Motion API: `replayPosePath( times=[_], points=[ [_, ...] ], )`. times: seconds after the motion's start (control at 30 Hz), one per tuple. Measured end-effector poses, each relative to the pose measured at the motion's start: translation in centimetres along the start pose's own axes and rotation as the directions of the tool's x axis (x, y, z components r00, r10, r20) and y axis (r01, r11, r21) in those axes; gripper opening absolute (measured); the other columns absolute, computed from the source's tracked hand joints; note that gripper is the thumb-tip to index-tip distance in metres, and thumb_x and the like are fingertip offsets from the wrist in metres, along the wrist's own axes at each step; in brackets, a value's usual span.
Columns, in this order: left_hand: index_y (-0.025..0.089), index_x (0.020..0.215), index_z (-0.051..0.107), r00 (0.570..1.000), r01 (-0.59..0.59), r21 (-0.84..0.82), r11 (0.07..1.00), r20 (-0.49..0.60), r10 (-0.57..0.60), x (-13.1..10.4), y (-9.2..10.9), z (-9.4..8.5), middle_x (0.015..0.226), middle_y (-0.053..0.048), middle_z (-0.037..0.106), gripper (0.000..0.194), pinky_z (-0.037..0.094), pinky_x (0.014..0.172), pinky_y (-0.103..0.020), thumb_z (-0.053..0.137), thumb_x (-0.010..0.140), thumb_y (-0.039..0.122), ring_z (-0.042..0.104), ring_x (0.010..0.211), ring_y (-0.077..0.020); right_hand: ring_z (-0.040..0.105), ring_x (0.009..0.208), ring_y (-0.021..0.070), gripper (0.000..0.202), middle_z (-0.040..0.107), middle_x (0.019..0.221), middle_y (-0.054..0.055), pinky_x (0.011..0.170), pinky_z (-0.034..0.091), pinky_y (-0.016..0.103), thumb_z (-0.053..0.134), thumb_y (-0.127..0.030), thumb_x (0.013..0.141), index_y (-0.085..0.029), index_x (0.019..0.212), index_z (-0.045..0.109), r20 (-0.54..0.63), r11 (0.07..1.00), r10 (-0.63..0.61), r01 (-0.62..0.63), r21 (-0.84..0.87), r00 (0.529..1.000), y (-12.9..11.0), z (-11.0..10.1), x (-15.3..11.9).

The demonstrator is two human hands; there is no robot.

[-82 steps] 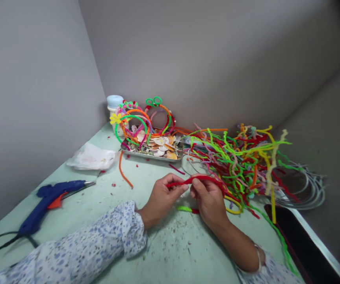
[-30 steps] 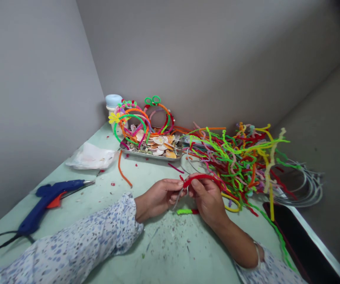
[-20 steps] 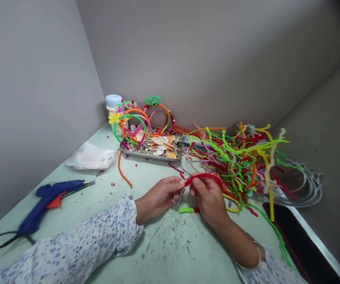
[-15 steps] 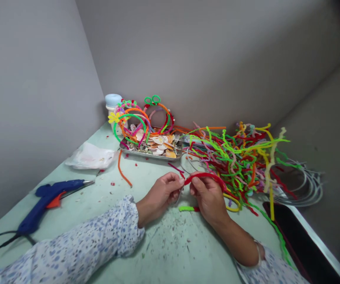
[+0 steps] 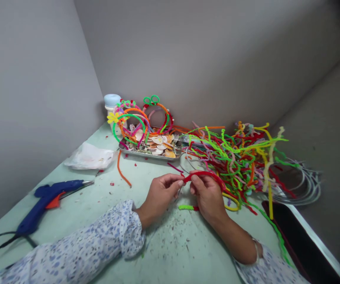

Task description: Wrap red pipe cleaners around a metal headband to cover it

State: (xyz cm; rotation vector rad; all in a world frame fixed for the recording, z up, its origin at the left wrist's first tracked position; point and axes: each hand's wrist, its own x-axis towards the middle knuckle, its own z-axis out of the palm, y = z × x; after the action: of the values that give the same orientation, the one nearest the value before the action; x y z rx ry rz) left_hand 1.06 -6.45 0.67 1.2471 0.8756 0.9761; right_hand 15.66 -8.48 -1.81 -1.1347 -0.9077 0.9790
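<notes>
A curved red pipe cleaner (image 5: 207, 173) spans both hands over the middle of the table. My left hand (image 5: 162, 193) pinches its left end between thumb and fingertips. Closed round the strip just right of that, my right hand (image 5: 208, 193) grips it with the thumb on top. A thin wire-like piece hangs below my left fingertips; its kind is unclear. Partly hidden by my right hand, a short green and red pipe cleaner (image 5: 186, 207) lies on the table.
Pipe cleaners (image 5: 235, 157) in many colours are heaped at right, beside coiled wire (image 5: 310, 185) and a black flat object (image 5: 294, 236). Decorated headbands (image 5: 131, 118) rest on a metal tray (image 5: 149, 156) of shells. A blue glue gun (image 5: 44, 205) and plastic bag (image 5: 90, 156) lie left.
My left hand has turned slightly and its fingers now lie straighter along the red strip's end. My right hand has hardly moved.
</notes>
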Motion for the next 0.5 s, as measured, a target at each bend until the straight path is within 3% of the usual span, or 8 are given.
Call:
replayPosePath(
  times=[0.5],
  points=[
    [0.011,0.090,0.070,0.999,0.000,0.053,0.999,-0.032,0.001,-0.12,-0.09,0.15,0.057,0.000,0.058,0.026,0.036,0.047,-0.021,0.068,0.072,0.030,0.045,0.048,-0.0080,0.045,0.048,0.0098,0.027,0.053,0.054,-0.005,0.047,0.036,0.022,0.068,-0.040,0.075,-0.018,0.090,0.066,-0.016,1.000,-0.028,0.028,-0.014,0.999,-0.29,0.10,-0.10]
  ],
)
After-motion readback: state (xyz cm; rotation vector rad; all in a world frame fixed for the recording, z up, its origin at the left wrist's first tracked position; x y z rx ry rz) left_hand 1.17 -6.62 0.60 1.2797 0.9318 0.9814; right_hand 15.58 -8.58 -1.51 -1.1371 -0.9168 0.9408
